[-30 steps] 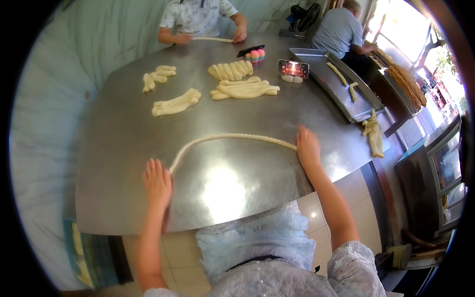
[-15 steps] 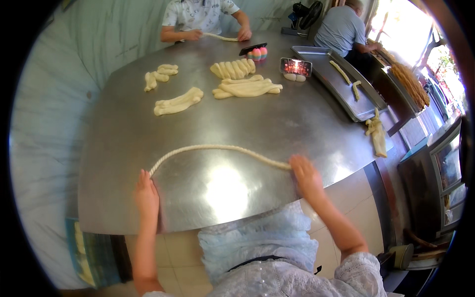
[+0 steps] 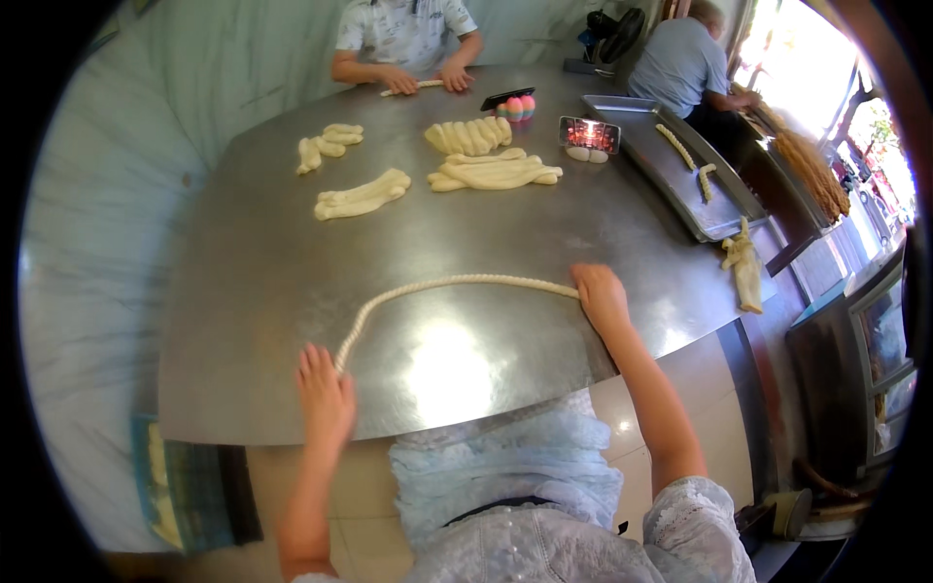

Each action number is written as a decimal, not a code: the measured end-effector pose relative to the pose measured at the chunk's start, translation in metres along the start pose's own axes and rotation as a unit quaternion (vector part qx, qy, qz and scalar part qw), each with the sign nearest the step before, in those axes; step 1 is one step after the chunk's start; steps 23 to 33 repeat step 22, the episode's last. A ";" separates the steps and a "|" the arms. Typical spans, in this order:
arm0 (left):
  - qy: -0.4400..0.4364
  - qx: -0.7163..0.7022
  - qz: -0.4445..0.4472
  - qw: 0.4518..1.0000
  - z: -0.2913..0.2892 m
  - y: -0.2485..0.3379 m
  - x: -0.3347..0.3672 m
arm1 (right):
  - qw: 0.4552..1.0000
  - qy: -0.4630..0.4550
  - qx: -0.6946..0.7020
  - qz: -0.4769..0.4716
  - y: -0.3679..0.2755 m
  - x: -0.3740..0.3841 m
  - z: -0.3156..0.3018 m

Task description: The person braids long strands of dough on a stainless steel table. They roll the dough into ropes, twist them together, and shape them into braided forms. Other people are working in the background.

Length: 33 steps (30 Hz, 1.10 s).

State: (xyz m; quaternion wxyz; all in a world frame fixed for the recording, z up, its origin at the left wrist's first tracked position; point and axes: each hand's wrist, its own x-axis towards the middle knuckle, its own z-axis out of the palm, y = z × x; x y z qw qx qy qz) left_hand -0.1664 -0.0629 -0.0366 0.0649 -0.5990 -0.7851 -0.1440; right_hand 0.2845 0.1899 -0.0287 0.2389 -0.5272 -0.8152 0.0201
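Observation:
A long twisted dough rope (image 3: 457,280) arches across the near part of the metal table (image 3: 253,311). Its left end goes in beside the thumb of my left hand (image 3: 328,398), which lies palm down near the table edge with its fingers stretched out. At the other end, my right hand (image 3: 603,296) closes over the rope, the fingertips slightly blurred. What lies beneath both palms is hidden.
Beyond the rope lie dough strips (image 3: 364,194), stacked dough (image 3: 496,173) and a row of dough pieces (image 3: 468,136). Phones on stands (image 3: 589,136) and a tray with dough twists (image 3: 641,107) stand farther back. Opposite, a person (image 3: 403,39) handles a short dough rope.
My left hand has moved right and nearer the table edge, bending the rope more steeply there. My right hand has shifted slightly up. The person opposite has brought their hands closer together.

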 end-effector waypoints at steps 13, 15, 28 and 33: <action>0.237 -0.589 -0.321 0.703 -0.044 -0.023 0.020 | 0.967 -0.078 0.239 -0.039 -0.079 -0.040 -0.043; 0.178 -0.564 -0.164 0.790 -0.019 0.029 0.033 | 0.966 -0.071 0.244 -0.039 -0.086 -0.043 -0.041; -0.006 -0.225 0.165 0.960 -0.005 0.144 0.047 | 0.968 -0.052 0.221 -0.110 -0.094 -0.043 -0.034; -0.006 -0.225 0.165 0.960 -0.005 0.144 0.047 | 0.968 -0.052 0.221 -0.110 -0.094 -0.043 -0.034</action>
